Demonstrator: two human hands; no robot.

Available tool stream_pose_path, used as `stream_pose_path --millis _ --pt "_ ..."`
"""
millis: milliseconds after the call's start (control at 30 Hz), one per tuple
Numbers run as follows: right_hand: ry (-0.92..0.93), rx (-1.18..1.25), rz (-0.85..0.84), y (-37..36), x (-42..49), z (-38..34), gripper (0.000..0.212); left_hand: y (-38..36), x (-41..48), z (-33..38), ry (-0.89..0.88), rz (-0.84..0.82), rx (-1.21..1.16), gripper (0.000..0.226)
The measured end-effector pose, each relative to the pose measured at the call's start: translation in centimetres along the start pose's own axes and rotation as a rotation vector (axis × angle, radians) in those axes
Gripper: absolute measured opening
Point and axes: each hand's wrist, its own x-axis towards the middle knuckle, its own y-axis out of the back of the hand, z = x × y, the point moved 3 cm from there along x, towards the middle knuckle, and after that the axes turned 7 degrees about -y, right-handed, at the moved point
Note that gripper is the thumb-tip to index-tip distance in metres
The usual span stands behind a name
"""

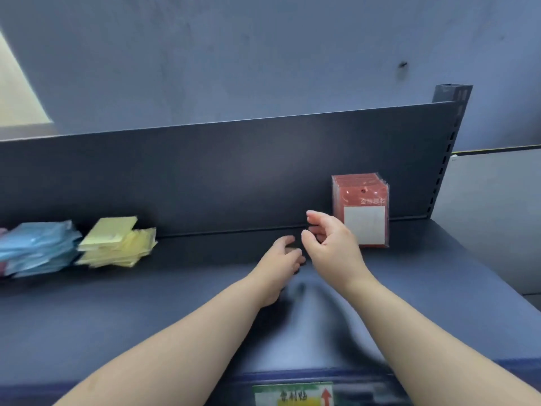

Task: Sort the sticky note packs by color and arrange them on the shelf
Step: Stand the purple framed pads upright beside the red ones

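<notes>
Several red sticky note packs [361, 210] stand upright in a row against the back panel of the dark shelf [175, 303], at the right. A loose heap of yellow packs [117, 244] lies at the left, with a heap of blue packs [38, 247] beside it at the far left. My right hand [330, 244] hovers just left of the red packs, fingers loosely spread, holding nothing. My left hand [281, 265] is low over the shelf beside it, fingers relaxed and empty.
The shelf's back panel [234, 171] rises behind everything, ending at a slotted upright post [450, 136] on the right. A price label strip [292, 394] runs along the front edge. A sliver of dark red shows at the far left edge [2, 259].
</notes>
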Motion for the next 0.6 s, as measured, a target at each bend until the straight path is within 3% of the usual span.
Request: stream_pose_path --millis 133,200,367,600 --pt "-0.057 0.044 -0.129 -5.1 -2.1 -2.6 0.04 5.2 -3.7 0.0 0.088 -0.031 -0.102 0.047" --pt "-0.057 0.027 -0.164 -7.5 -2.9 -4.0 0.038 8.9 -6.2 0.4 0.079 0.057 -0.037 0.039" --pt "-0.013 -0.138 -0.319 -15.4 -4.9 -8.3 0.034 19.9 -13.8 0.0 -0.134 0.321 0.087 0.021" --pt "0.038 -0.309 -0.6 -30.6 -9.7 -15.0 0.038 35.7 -22.7 -1.9 -0.225 0.629 0.332 0.02"
